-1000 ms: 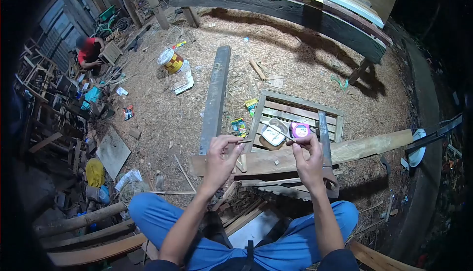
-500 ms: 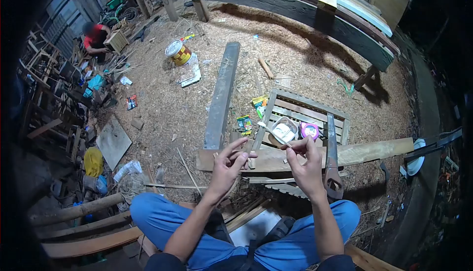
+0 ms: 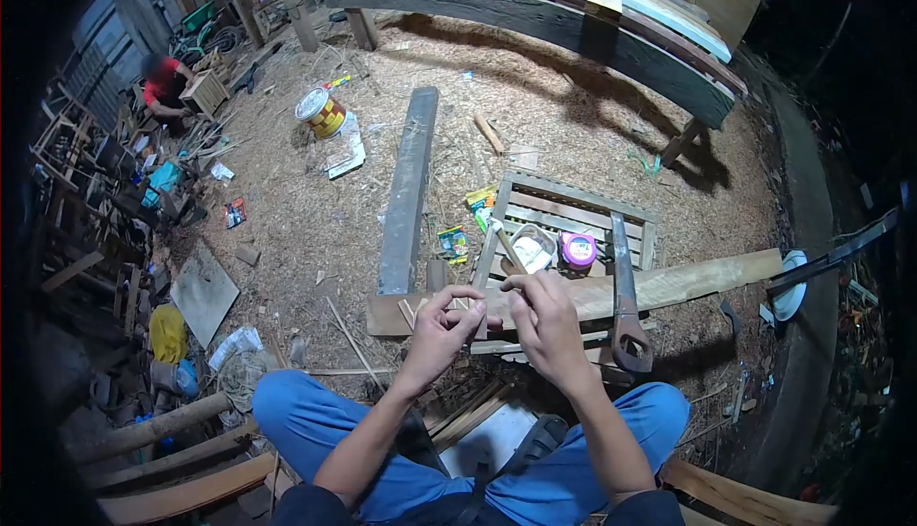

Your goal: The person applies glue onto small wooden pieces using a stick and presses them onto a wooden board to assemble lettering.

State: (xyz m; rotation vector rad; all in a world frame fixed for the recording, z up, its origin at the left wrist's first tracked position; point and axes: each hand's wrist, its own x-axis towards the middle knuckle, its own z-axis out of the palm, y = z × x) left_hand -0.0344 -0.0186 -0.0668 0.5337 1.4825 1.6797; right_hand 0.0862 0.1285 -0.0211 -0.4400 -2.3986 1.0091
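My left hand [image 3: 441,335] is closed, thumb and fingers pinched around something too small to make out, above the near end of a long wooden plank [image 3: 680,278]. Close beside it, my right hand [image 3: 549,325] holds a thin stick [image 3: 509,247] with a pale tip, which points up and away. Beyond the hands, a white tub [image 3: 533,247] and a pink tape measure [image 3: 579,250] rest on a slatted wooden frame [image 3: 573,191]. A handsaw [image 3: 626,287] lies across the plank at the right.
A dark beam [image 3: 409,192] lies ahead on the shavings, with a paint bucket [image 3: 321,113] to its left. A workbench [image 3: 535,24] spans the back. At the far left, a person in red [image 3: 164,88] crouches by a wooden crate. Scrap wood lines the left side.
My right hand has moved left, close to my left hand, with the stick. The stick's pale tip now points more upright. The whole view has shifted slightly.
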